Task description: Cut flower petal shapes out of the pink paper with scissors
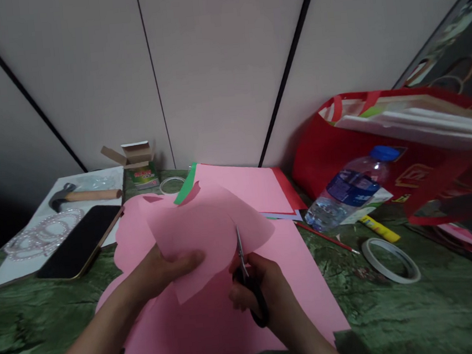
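Note:
My left hand point(172, 269) pinches a sheet of pink paper point(201, 225) near its lower left, thumb on top and fingers hidden beneath. In my right hand point(263, 285) is a pair of scissors point(256, 300) with black handles, blades pointing away from me. The blades sit in a curved cut in the held sheet, and a flap of paper spreads to their right. Below both hands lies a larger pink sheet point(296, 282) on the table. More pink paper with a scalloped edge point(119, 241) shows at the left.
Left are a black phone point(81, 242), a hammer point(91, 195), beaded strands point(45, 234) and an opened small box point(141, 172). Right are a water bottle point(348, 188), a red bag point(316, 147), a pencil point(327, 236), a yellow tube point(379, 228) and a tape roll point(414, 274). A wall panel point(209, 74) rises behind.

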